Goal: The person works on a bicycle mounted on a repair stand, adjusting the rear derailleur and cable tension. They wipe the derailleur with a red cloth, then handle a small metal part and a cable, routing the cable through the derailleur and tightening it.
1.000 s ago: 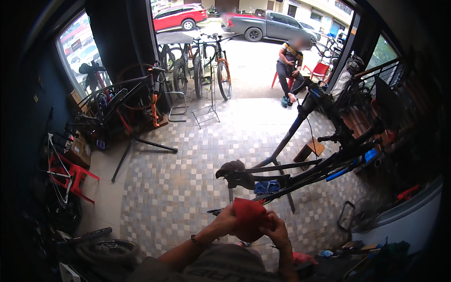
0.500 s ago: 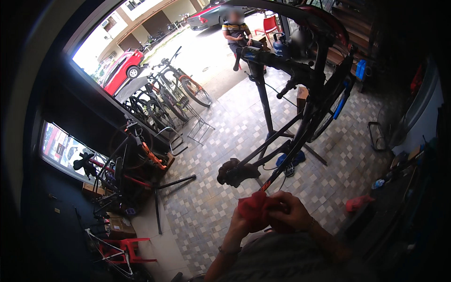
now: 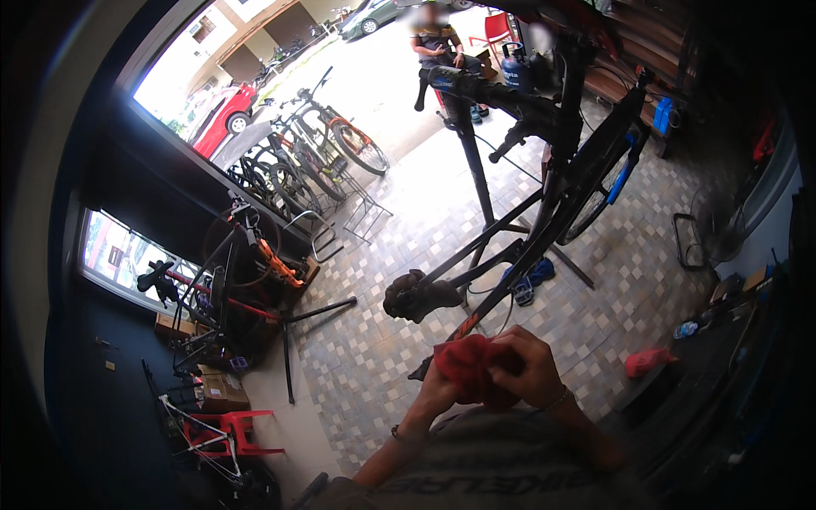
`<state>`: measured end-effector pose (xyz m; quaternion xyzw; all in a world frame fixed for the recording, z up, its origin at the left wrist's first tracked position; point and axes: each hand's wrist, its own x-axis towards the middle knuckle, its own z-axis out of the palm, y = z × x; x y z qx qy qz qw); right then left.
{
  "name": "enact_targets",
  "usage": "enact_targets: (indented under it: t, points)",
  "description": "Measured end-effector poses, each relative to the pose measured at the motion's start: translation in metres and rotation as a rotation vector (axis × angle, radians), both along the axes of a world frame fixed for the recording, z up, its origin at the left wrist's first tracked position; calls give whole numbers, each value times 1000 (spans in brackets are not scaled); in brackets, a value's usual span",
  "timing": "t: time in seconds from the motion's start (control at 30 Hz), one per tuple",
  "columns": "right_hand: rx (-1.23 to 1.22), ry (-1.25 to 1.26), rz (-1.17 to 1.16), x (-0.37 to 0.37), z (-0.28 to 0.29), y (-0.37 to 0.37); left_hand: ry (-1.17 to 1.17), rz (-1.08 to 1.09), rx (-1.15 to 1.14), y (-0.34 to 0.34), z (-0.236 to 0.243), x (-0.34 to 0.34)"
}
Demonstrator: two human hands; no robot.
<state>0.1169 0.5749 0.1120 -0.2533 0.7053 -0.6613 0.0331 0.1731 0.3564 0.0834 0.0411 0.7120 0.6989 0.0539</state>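
A bunched red cloth (image 3: 467,357) is between my two hands at the bottom centre. My left hand (image 3: 433,391) grips it from the left, with a bracelet on the wrist. My right hand (image 3: 531,370) is closed on its right side, fingers curled into the folds. Just past the cloth stands a black bicycle frame (image 3: 501,280) on a work stand (image 3: 476,178), tilted up to the right. A dark lumpy cover or saddle (image 3: 421,297) sits at its lower left end. Part of what lies under the cloth is hidden.
Another bicycle on a stand (image 3: 221,289) is at left, above a red plastic chair (image 3: 251,433). Parked bicycles (image 3: 297,161) line the doorway, where a person (image 3: 438,47) sits outside. A dark bench (image 3: 722,340) with clutter is at right; blue items (image 3: 531,276) lie beneath the frame.
The view has tilted and turned since a second ago, most of it in the first half second. My hands have shifted on the red cloth, and its folds show differently, slightly higher than half a second ago.
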Motion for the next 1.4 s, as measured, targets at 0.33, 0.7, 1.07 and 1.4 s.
enact_targets:
  t: [0.33, 0.7, 1.07, 1.4]
  points:
    - [121, 250, 26, -6, 33, -2, 419, 37, -394, 6, 6, -12]
    - [107, 250, 46, -8, 25, -24, -160, 200, 449, 3, -4, 4]
    - [81, 237, -31, -7, 22, -25, -404, 125, 832, 4, 17, -1]
    - [200, 157, -95, 2, 22, -35, -256, 181, 613, 7, 12, 2]
